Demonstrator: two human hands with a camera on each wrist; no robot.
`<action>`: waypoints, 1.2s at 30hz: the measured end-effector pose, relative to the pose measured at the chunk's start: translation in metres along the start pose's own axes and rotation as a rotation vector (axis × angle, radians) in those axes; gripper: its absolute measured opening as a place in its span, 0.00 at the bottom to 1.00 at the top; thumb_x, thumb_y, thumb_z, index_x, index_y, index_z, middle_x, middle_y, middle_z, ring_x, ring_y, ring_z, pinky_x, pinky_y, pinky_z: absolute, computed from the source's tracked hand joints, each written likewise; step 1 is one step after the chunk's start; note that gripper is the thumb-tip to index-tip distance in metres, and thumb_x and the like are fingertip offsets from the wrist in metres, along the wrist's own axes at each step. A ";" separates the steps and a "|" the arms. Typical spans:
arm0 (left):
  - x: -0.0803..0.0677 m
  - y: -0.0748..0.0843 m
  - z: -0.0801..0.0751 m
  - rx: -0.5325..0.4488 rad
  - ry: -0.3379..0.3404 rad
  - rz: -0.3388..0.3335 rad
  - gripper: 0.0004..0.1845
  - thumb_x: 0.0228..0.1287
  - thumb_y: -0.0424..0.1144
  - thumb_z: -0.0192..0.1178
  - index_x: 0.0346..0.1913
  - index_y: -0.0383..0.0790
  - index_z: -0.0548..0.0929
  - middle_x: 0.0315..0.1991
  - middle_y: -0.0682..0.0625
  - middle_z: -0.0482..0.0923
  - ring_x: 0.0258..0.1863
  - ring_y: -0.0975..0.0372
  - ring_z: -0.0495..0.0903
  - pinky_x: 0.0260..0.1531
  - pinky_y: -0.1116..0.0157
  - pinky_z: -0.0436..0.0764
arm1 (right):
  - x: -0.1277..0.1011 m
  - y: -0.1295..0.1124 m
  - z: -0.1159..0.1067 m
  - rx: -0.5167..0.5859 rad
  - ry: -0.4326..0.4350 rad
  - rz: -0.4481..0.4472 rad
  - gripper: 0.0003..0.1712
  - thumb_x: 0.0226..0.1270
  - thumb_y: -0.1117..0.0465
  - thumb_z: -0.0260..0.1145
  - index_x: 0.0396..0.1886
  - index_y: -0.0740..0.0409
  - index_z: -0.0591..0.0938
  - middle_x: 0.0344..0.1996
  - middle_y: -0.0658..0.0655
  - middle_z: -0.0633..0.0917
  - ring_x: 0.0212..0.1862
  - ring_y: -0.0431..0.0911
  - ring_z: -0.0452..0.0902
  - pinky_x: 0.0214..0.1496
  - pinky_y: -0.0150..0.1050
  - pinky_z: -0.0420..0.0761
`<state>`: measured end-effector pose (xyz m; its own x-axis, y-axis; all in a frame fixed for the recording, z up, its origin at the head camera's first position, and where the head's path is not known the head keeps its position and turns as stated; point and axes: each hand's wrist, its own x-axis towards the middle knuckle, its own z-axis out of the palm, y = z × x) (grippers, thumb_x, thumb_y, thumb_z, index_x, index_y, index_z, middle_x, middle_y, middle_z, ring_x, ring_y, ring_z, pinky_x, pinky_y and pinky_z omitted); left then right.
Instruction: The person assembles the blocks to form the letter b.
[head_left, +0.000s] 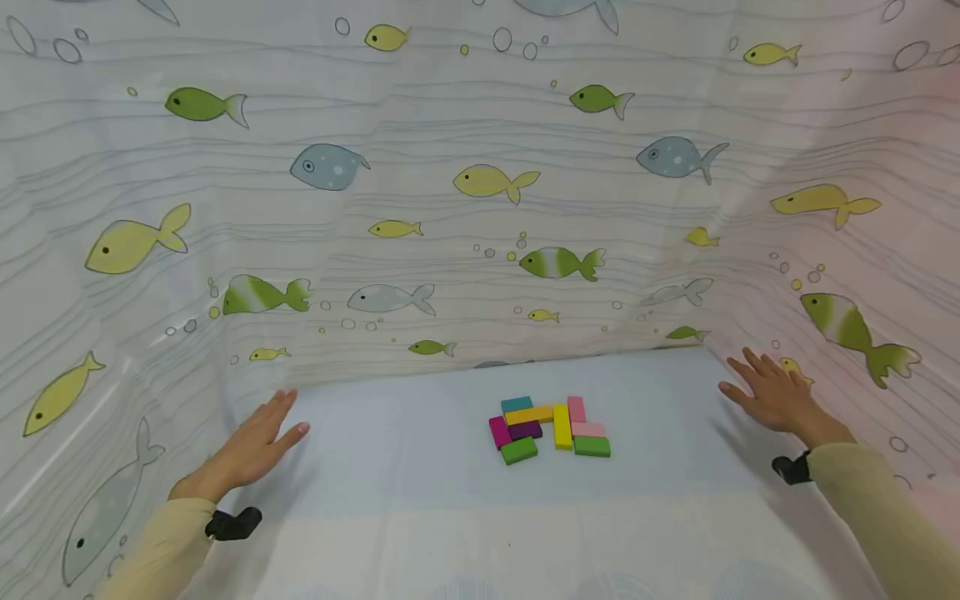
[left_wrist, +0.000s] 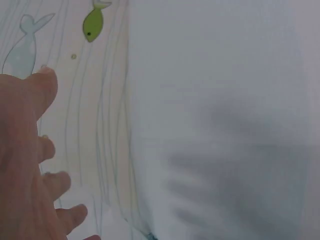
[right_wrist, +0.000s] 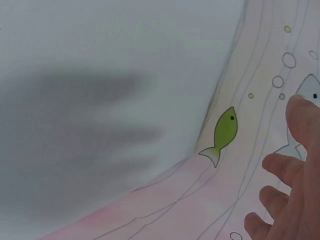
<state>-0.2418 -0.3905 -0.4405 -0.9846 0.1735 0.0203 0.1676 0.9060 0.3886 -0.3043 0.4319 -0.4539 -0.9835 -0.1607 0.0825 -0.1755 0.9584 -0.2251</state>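
Fish-printed white sheeting [head_left: 450, 117] rises behind and to both sides of a pale blue-white surface [head_left: 405, 458], on which a small cluster of coloured blocks lies flat. With the yellow block [head_left: 562, 427] as the landmark, its long side running away from the person, the orange block [head_left: 529, 415] lies crosswise just to its left, by its far half. Farther left and beyond the orange one is the teal block [head_left: 517, 404]; the purple block [head_left: 525, 430] sits left of the yellow, on the near side of the orange, with the magenta block [head_left: 499, 432] farther left again and one green block [head_left: 520, 451] to the near left. Just right of the yellow stand the deep pink block [head_left: 576, 409] by its far half, the light pink block [head_left: 588, 430] by its near half, and another green block [head_left: 592, 447] at the near right. Well to the left of the yellow block is the left hand [head_left: 247, 446], spread open with nothing in its grasp; well to its right, the right hand [head_left: 780, 400] is likewise open and holding nothing (both cast blurred finger shadows in the wrist views). Each arm has a beige sleeve [head_left: 877, 492] and a black wrist device [head_left: 234, 524].
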 end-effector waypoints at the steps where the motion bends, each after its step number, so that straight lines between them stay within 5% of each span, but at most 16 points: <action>1: 0.001 0.001 0.003 0.007 0.000 0.006 0.47 0.82 0.59 0.51 0.83 0.25 0.50 0.81 0.20 0.44 0.77 0.21 0.46 0.70 0.23 0.48 | 0.001 -0.001 0.002 0.002 -0.002 -0.004 0.44 0.86 0.38 0.49 0.79 0.72 0.62 0.80 0.81 0.51 0.78 0.82 0.44 0.72 0.85 0.42; 4: 0.004 0.010 0.019 0.023 0.006 0.031 0.45 0.82 0.58 0.52 0.83 0.28 0.52 0.82 0.22 0.46 0.77 0.21 0.48 0.68 0.20 0.51 | 0.006 -0.007 0.009 0.006 -0.010 -0.022 0.45 0.85 0.38 0.50 0.79 0.72 0.63 0.80 0.82 0.53 0.78 0.83 0.46 0.72 0.85 0.44; 12: 0.016 0.065 0.074 -0.027 -0.037 0.175 0.41 0.81 0.56 0.55 0.83 0.31 0.59 0.82 0.26 0.51 0.78 0.24 0.53 0.72 0.26 0.56 | 0.021 -0.037 0.040 0.026 -0.026 -0.071 0.44 0.83 0.38 0.54 0.79 0.70 0.66 0.79 0.81 0.57 0.78 0.82 0.49 0.72 0.84 0.48; 21: 0.050 0.124 0.132 -0.044 -0.093 0.304 0.39 0.80 0.56 0.57 0.81 0.34 0.64 0.84 0.33 0.52 0.82 0.32 0.53 0.76 0.32 0.58 | 0.044 -0.090 0.069 0.020 -0.049 -0.166 0.40 0.83 0.40 0.56 0.79 0.65 0.68 0.80 0.77 0.61 0.79 0.79 0.53 0.74 0.80 0.55; 28: 0.075 0.168 0.162 -0.051 -0.122 0.374 0.36 0.80 0.52 0.58 0.80 0.35 0.67 0.84 0.35 0.55 0.83 0.33 0.50 0.79 0.34 0.56 | 0.057 -0.137 0.100 0.023 -0.092 -0.210 0.38 0.81 0.42 0.59 0.81 0.59 0.69 0.82 0.72 0.62 0.81 0.74 0.55 0.77 0.76 0.56; 36: 0.095 0.197 0.181 -0.055 -0.052 0.353 0.32 0.78 0.48 0.60 0.77 0.34 0.71 0.82 0.35 0.60 0.82 0.34 0.52 0.77 0.33 0.59 | 0.054 -0.189 0.120 0.112 -0.071 -0.280 0.39 0.79 0.41 0.62 0.80 0.56 0.70 0.82 0.69 0.63 0.82 0.69 0.55 0.80 0.72 0.56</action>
<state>-0.2931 -0.1254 -0.5290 -0.8626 0.4925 0.1159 0.4925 0.7650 0.4150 -0.3298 0.2133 -0.5233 -0.8959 -0.4351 0.0895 -0.4403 0.8430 -0.3089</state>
